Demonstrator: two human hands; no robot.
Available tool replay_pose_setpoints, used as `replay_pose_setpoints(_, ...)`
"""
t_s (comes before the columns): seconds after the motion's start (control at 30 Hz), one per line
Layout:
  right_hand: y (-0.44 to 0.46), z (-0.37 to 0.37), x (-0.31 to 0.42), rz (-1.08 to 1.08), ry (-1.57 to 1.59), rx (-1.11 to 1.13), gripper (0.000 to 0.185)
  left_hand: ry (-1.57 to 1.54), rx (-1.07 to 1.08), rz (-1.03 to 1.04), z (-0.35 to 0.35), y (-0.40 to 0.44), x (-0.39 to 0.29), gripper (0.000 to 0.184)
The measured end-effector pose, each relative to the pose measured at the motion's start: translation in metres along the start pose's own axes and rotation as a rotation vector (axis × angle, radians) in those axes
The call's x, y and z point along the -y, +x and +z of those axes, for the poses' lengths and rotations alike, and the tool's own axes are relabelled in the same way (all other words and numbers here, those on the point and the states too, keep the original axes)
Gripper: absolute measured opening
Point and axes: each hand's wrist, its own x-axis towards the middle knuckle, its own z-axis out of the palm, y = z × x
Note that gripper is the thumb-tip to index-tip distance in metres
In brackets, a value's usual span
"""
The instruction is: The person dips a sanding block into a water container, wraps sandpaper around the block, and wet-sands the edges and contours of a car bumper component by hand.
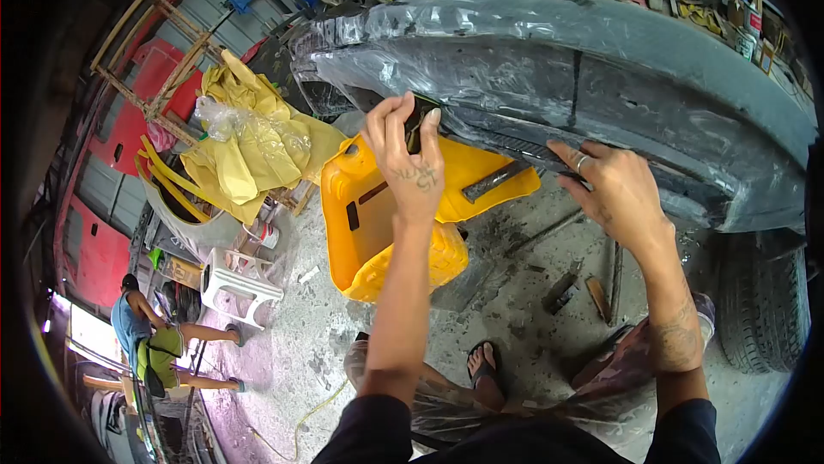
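Note:
A grey, scuffed car bumper (515, 60) spans the upper right, its surface streaked with pale sanding marks. Along its lower edge runs a long black ribbed strip (515, 145). My left hand (408, 163) pinches a dark, shiny piece (418, 125) between thumb and fingers at the strip's left end; whether that piece belongs to the strip, I cannot tell. Fingers and thumb of my right hand (614, 194), which wears a ring, grip the strip farther right. Below my hands is an open yellow plastic toolbox (343, 266).
A tyre (760, 301) stands at the right. Yellow sheeting (249, 146) covers things at left, near a white plastic stool (236, 284). Another person (150, 335) stands at lower left. A wooden piece (598, 299) lies on the concrete floor. Cluttered shelves fill the back.

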Motion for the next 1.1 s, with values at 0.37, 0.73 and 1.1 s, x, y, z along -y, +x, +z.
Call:
replay_pose_setpoints(0.37,0.004,-0.011,0.005,0.037,-0.009,0.101,0.042,0.011,0.014,-0.186,-0.057,0.004,0.068,0.028)
replay_pose_setpoints(0.73,0.002,-0.007,0.001,0.035,-0.009,0.067,0.041,0.338,1.700,-0.306,-0.064,-0.133,0.273,0.038)
replay_pose_setpoints(1.1,0.003,-0.009,0.006,0.039,0.003,0.073,0.040,0.071,0.155,0.072,-0.041,0.036,0.030,0.032)
